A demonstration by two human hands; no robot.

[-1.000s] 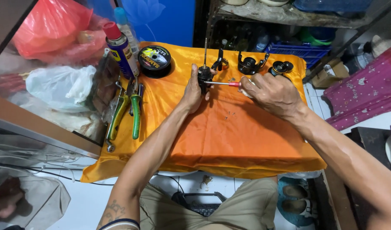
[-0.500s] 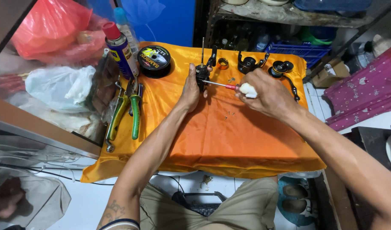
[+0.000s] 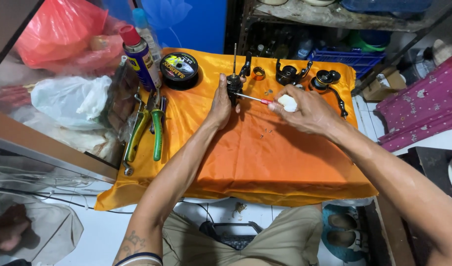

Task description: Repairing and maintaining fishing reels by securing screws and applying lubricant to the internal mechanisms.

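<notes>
Your right hand [image 3: 304, 111] has pulled back slightly since half a second ago, its fingers clenched on the white handle of the small screwdriver [image 3: 265, 101], whose thin shaft now points left into the black reel body [image 3: 234, 83]. Your left hand [image 3: 221, 101] stays wrapped around that reel body, holding it upright on the orange cloth [image 3: 265, 157] near the far edge. The tip looks seated against the reel's side, so the driving seems under way, with tiny loose screws [image 3: 266, 131] lying just beside your hands
</notes>
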